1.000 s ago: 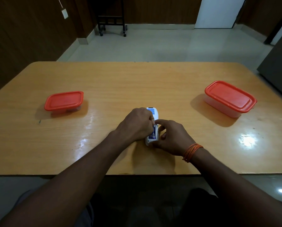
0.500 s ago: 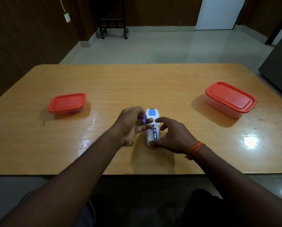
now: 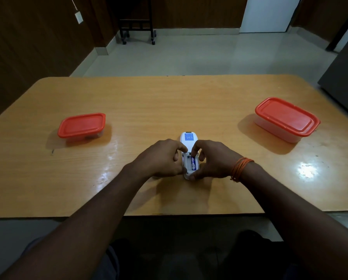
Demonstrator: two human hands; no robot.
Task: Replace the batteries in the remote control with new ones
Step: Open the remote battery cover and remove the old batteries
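I have the remote control (image 3: 187, 164) lying back-up on the wooden tabletop (image 3: 169, 102), just in front of me and near the front edge, with its long axis running away from me. Its battery compartment is uncovered. One battery (image 3: 193, 163) with a blue and purple wrap sits in the right-hand slot, and the slot beside it looks pale and bare. A blue label (image 3: 188, 136) is stuck to the back of the remote at its far end; it carries white print, too small for me to read. My hands are close together, one on each side of the remote. The left hand (image 3: 161, 158) is curled against the remote's left edge; I cannot tell whether it also holds anything in its palm. The right hand (image 3: 213, 160) grips the remote from the right, thumb at the near end, and its index fingertip (image 3: 193, 153) rests at the far end of the battery. An orange thread band (image 3: 240, 168) circles my right wrist. Well off to the left stands a small plastic container with a red lid (image 3: 81, 125), and well off to the right a larger lidded container (image 3: 286, 118); both are closed.
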